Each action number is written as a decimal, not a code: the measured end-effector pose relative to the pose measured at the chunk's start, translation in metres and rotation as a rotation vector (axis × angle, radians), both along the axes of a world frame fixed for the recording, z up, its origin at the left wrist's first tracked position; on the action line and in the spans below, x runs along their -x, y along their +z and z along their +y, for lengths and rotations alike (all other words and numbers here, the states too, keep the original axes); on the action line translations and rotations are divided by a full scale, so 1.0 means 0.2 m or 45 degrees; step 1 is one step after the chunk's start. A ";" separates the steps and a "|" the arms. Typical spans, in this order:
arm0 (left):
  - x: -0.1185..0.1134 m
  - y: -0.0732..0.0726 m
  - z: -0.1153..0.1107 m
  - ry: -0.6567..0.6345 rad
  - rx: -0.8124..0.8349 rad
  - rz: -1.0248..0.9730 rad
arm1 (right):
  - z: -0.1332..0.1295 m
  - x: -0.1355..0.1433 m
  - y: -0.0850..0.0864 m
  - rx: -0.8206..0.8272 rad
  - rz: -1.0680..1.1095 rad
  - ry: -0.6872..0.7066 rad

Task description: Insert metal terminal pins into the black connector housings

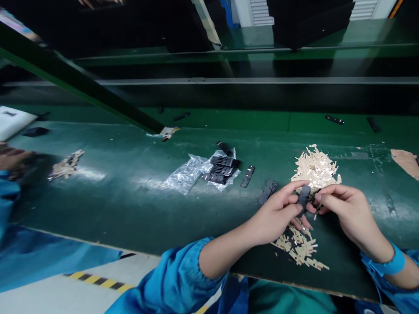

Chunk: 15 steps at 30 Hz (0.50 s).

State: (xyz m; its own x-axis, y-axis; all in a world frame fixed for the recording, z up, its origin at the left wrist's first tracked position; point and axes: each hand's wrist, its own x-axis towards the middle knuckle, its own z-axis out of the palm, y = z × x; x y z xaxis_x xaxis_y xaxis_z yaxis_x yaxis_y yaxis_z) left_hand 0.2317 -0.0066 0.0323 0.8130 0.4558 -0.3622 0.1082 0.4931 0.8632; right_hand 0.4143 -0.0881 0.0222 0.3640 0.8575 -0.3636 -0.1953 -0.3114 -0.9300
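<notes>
My left hand [278, 213] is closed on a dark grey, oblong plastic part [303, 200], held tilted above the table between thumb and fingers. Close to its right side, my right hand [347, 205] pinches with thumb and forefinger; a small dark piece shows at the fingertips, too small to name. Just behind both hands rises a pile of small flat cream-coloured pieces [316, 168]. A looser scatter of similar pieces [303, 248] lies below my left hand, near the table edge. Another dark plastic part [268, 191] rests left of my left hand.
Black parts [224, 165] lie stacked on a clear plastic bag [186, 174], with a single black part [248, 176] beside them. A green beam [98, 93] slants down to the table. At far left, a co-worker's hand [13, 157] is near another small pile [67, 165].
</notes>
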 end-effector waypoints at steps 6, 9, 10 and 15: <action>0.00 0.04 -0.03 -0.051 -0.108 -0.009 | 0.00 0.01 0.03 -0.028 -0.014 0.014; 0.00 0.05 -0.04 -0.055 -0.162 -0.006 | 0.00 0.01 0.04 -0.022 -0.023 0.044; 0.00 0.05 -0.04 -0.051 -0.178 -0.009 | 0.00 0.01 0.04 -0.019 -0.020 0.051; 0.00 0.04 -0.04 -0.056 -0.210 -0.025 | 0.01 0.01 0.05 -0.002 0.009 0.061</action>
State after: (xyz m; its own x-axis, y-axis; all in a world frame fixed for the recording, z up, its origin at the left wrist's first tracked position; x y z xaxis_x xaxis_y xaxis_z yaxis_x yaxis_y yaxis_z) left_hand 0.2308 -0.0149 0.0396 0.8397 0.4716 -0.2694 0.1090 0.3395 0.9343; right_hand 0.4116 -0.0866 0.0328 0.3198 0.8745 -0.3645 -0.1869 -0.3189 -0.9292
